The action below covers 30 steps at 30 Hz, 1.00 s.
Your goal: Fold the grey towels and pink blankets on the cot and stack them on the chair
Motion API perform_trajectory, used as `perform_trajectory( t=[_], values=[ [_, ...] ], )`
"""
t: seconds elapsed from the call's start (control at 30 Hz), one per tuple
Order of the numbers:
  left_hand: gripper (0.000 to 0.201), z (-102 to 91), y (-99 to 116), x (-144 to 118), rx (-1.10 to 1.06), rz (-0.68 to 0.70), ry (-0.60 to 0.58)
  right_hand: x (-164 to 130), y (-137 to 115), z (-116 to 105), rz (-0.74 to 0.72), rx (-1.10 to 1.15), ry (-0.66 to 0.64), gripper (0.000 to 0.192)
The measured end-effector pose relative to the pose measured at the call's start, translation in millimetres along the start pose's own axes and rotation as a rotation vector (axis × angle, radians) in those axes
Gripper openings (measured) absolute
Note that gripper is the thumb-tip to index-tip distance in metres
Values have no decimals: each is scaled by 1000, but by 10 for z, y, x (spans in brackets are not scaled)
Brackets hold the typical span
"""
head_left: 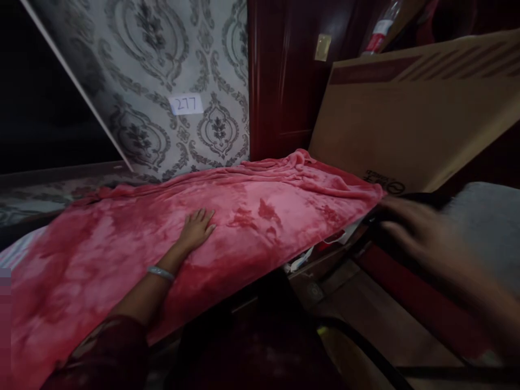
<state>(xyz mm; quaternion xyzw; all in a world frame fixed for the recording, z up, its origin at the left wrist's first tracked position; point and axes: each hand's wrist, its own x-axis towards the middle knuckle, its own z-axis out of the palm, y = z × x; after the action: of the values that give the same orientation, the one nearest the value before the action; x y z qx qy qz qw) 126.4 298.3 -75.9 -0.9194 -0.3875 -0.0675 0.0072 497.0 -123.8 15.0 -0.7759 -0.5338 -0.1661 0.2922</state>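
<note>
A pink plush blanket [227, 249] with darker red patches covers a long, low surface and has gathered folds at its far edge. My left hand [197, 230], with a pale bangle at the wrist, lies flat on the blanket, fingers stretched out. Off the blanket's right corner is my right hand [418, 233], smeared by motion. Its thumb and fingers look apart, and I make out nothing between them. Whether its fingertips touch the corner, I cannot tell.
A large cardboard box [390, 119] stands behind the right corner, with a plastic bottle [379, 32] beyond it. Patterned wallpaper [219, 124] bears a paper label [186, 104] reading 277. A dark screen [49, 97] is at left, a grey cushion-like block [487, 233] at right.
</note>
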Motion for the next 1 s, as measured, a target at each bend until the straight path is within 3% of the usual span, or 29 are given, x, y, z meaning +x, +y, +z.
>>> perform_trajectory(
  t=[0.07,0.2,0.27,0.37,0.47,0.6,1.0],
  values=[
    [59,-3,-7,-23,-15,15,17,219,-299,597,-198,72,-127,49],
    [53,-3,-35,-94,-63,82,84,637,-817,1698,-345,208,-244,48],
    [49,4,-37,-122,-92,90,116,805,-1035,2085,-361,232,-288,50],
    [46,22,-24,-145,-120,72,141,928,-1292,2486,-353,183,-330,57],
    [46,45,-1,-167,-129,63,154,865,-1394,2757,-362,77,-361,57],
    [45,73,33,-233,-124,76,172,703,-1275,2991,-411,38,-291,53],
    [52,153,74,-374,-63,-178,228,616,-946,3295,-421,176,-281,63]
  ],
)
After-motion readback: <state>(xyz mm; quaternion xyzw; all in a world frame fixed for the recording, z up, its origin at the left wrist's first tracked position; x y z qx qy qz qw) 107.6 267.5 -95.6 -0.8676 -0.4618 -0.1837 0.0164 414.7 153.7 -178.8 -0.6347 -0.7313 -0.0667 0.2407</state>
